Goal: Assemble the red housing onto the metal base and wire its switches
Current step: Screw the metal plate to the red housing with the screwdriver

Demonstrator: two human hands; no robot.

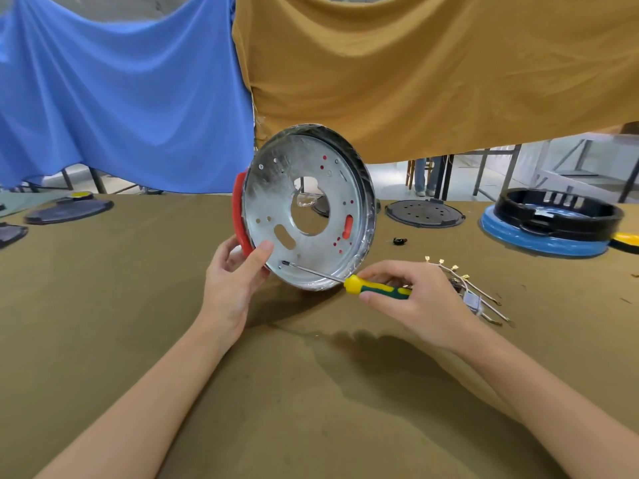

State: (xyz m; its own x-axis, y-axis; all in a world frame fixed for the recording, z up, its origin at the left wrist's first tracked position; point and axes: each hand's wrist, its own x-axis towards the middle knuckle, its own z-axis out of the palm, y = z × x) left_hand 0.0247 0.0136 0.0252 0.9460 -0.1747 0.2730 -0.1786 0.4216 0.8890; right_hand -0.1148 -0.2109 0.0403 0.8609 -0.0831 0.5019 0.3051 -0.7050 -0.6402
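A: While the left hand steadies things at centre frame, what does its grip hold?

B: It clasps the red housing and metal base, tilted on edge on the counter.

A: And rightward?

B: The right hand pinches the screwdriver; its shaft lies leftward, tip at a low screw hole, so that hand probably drives next.

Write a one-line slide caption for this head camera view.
Left hand tilts the metal base on edge while right hand aims a screwdriver at a screw hole.
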